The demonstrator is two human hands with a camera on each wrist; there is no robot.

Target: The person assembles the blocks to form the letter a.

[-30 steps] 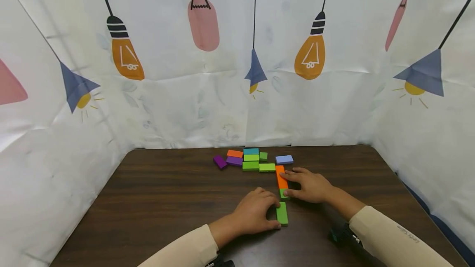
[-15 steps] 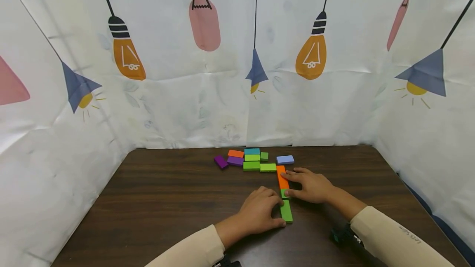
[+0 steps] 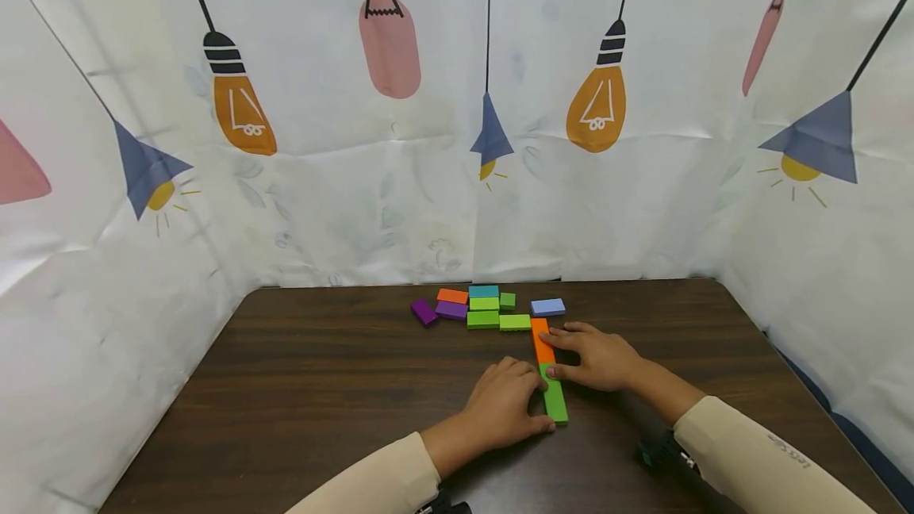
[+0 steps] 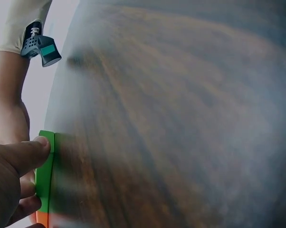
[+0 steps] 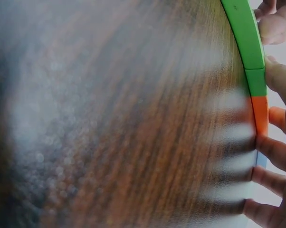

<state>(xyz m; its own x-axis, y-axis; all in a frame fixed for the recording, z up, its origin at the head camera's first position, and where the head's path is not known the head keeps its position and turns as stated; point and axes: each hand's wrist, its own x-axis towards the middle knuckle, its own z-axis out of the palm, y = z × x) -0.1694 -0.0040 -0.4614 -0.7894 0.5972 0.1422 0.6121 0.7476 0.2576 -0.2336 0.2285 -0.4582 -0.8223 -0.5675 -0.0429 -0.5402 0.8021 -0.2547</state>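
My left hand holds a long green block, its thumb by the near end and its fingers along the left side. That block's far end meets a small green block. Beyond it lies an orange block, so the three form one straight strip. My right hand is along the strip's right side. Its thumb touches the strip near the small green block, and its spread fingers reach the orange one. In the left wrist view, the left thumb presses the side of the long green block.
At the strip's far end lies a lime block, beside a cluster of green, teal, orange and purple blocks. A light blue block lies to the right. The dark wooden table ends at a lamp-patterned cloth.
My left hand has slid the long green block away from me and to the right, closing the gap to the small green block. The right hand has stayed in place.
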